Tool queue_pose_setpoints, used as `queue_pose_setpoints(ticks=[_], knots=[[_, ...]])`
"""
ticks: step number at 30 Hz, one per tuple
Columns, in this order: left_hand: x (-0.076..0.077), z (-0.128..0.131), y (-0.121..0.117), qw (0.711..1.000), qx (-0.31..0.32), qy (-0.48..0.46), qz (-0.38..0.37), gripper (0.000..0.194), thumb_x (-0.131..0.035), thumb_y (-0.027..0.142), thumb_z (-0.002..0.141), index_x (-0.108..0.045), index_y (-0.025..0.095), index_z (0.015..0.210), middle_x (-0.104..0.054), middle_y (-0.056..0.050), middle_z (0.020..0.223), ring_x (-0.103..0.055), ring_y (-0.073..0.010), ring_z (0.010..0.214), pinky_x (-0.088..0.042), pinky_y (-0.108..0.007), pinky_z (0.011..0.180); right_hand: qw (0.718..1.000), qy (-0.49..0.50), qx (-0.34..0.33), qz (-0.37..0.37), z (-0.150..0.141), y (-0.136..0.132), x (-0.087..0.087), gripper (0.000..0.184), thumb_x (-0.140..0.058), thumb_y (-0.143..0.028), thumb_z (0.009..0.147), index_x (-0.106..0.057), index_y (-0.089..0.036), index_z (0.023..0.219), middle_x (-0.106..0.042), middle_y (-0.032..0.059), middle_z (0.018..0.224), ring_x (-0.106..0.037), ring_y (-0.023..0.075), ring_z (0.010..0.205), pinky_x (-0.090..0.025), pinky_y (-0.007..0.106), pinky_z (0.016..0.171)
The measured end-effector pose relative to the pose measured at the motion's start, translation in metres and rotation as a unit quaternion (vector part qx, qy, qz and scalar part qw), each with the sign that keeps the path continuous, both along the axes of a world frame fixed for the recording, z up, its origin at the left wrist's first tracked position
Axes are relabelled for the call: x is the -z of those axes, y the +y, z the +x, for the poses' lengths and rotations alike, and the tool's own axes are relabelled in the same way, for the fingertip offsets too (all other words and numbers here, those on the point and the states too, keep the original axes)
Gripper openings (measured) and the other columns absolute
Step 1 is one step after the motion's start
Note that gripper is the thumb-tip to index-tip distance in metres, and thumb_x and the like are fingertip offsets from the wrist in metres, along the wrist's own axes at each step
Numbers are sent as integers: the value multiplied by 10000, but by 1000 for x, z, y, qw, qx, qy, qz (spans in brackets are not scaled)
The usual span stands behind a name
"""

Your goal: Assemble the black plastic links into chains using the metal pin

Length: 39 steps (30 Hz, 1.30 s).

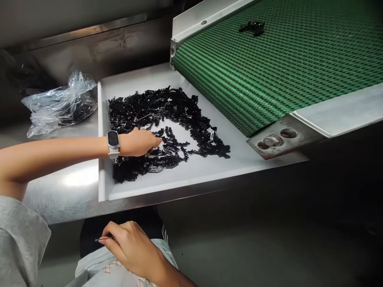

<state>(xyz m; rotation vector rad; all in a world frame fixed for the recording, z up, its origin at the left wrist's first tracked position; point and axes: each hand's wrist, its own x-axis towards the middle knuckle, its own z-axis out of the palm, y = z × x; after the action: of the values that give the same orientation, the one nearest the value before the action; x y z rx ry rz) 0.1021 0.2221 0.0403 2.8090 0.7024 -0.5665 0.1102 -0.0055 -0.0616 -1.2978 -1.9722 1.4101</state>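
the white tray (215, 169) lies close to the bench's (74, 203) near edge, its bare floor open to the right as far as the green conveyor belt (239, 83) overhanging its far side, while black parts (179, 105) heap around a cleared patch toward the left wall. the left hand (139, 142) reaches over that wall with fingers bunched at the heap, their grip impossible to tell; above the lap, the right hand (131, 243) has fingers pinched closed on a thin piece (100, 239).

small, jumbled black parts (179, 107) lie piled unevenly in a white tray (209, 172).
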Motion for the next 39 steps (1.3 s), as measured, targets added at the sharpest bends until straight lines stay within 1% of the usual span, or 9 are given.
queue_pose_setpoints(ticks=[5, 9, 12, 16, 22, 28, 30, 35, 39], knots=[[-10, -5, 19, 996, -12, -66, -58, 401, -499, 24, 877, -716, 135, 1195, -788, -133, 998, -698, -216, 816, -471, -307, 691, 1000, 3, 18, -3, -1, 2, 4, 267, -622, -419, 1042, -785, -220, 1113, -853, 61, 1017, -801, 246, 957, -511, 286, 850], [-19, -10, 36, 981, -29, -148, -124, 346, -547, 131, 900, -683, 139, 1218, -799, -108, 1084, -741, -171, 912, -531, -260, 763, 999, 23, 33, -12, 4, 0, 5, 258, -637, -405, 1030, -800, -218, 1100, -852, 61, 1024, -791, 260, 968, -515, 293, 858], [-21, -18, 42, 955, -66, -220, -188, 350, -582, 240, 894, -653, 131, 1219, -800, -123, 1086, -758, -182, 969, -559, -272, 794, 997, 54, 47, -20, 14, -1, 1, 256, -615, -404, 1039, -808, -237, 1063, -848, 28, 1001, -777, 226, 949, -516, 264, 835], [-20, -32, 39, 922, -106, -282, -242, 288, -663, 261, 833, -682, 160, 1102, -799, -86, 958, -750, -177, 868, -552, -282, 758, 993, 91, 70, -26, 28, 3, -6, 359, -489, -383, 1092, -799, -230, 993, -819, 14, 909, -741, 174, 861, -519, 241, 815], [-18, -41, 33, 950, -62, -232, -198, 173, -629, 230, 886, -732, 152, 1002, -801, -76, 1002, -731, -168, 875, -535, -288, 804, 990, 105, 85, -26, 33, 10, -9, 371, -475, -395, 1093, -780, -220, 976, -788, 29, 867, -712, 183, 862, -509, 262, 836], [-10, -23, 16, 981, -35, -153, -114, 570, -653, 93, 884, -541, 113, 1442, -756, -129, 1277, -727, -184, 997, -529, -257, 787, 992, 101, 71, -34, 27, 5, -10, 328, -522, -373, 1075, -784, -211, 959, -792, 29, 848, -707, 172, 804, -498, 254, 786], [-4, -13, 9, 989, -7, -115, -93, 607, -626, 67, 908, -487, 118, 1497, -753, -136, 1292, -731, -189, 1029, -524, -246, 788, 993, 93, 67, -37, 24, 4, -10, 309, -541, -366, 1065, -788, -210, 963, -795, 32, 851, -709, 173, 803, -494, 251, 776], [7, 2, 0, 997, 22, -60, -43, 419, -687, 100, 893, -666, 53, 1309, -755, -233, 1213, -730, -304, 1072, -535, -336, 840, 994, 74, 68, -41, 20, 3, -9, 280, -579, -365, 1045, -800, -205, 981, -801, 45, 855, -713, 186, 819, -491, 253, 771], [9, 1, 1, 997, 31, -53, -37, 287, -664, 71, 896, -776, 99, 1159, -792, -184, 1130, -740, -286, 1050, -531, -347, 903, 993, 85, 70, -37, 19, 0, -7, 262, -584, -354, 1039, -804, -220, 990, -817, 39, 894, -729, 195, 859, -495, 255, 790]])
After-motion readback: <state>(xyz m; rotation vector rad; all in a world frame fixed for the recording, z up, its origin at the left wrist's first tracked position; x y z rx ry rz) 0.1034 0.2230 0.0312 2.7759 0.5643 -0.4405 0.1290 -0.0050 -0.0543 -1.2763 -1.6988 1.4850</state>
